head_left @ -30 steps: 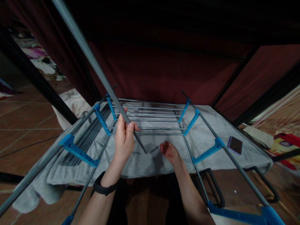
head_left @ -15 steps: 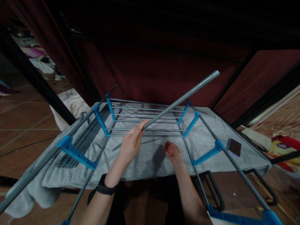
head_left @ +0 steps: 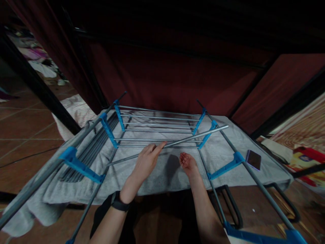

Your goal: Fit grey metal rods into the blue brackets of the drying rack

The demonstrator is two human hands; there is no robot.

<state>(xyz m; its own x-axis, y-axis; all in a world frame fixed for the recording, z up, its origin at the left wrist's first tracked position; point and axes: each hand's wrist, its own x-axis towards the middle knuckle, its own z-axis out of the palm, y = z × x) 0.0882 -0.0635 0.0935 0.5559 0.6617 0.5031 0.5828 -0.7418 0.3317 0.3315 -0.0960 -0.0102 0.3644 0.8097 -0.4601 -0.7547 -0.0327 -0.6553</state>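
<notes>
A long grey metal tube (head_left: 195, 137) is in my left hand (head_left: 148, 157), gripped near its middle. It lies slantwise over the front part of the rack, its right end higher and close to a blue bracket on the right. My right hand (head_left: 188, 162) hovers just right of centre above the cloth, fingers curled inward; whether anything is inside them is hidden. Around both hands stands a rack frame of grey side tubes (head_left: 231, 144) joined by blue plastic brackets (head_left: 82, 167). Several thin crossbars (head_left: 157, 131) span its far section.
Grey cloth (head_left: 157, 179) covers the surface under the rack. Several loose tubes (head_left: 88, 152) lie bundled at left. A phone (head_left: 253, 160) rests at right, near a red and yellow package (head_left: 308, 166). Dark red panels (head_left: 162, 78) rise behind.
The tube in my left hand has swung down from a steep tilt to a nearly level one. My left hand has shifted slightly right. My right hand has barely moved.
</notes>
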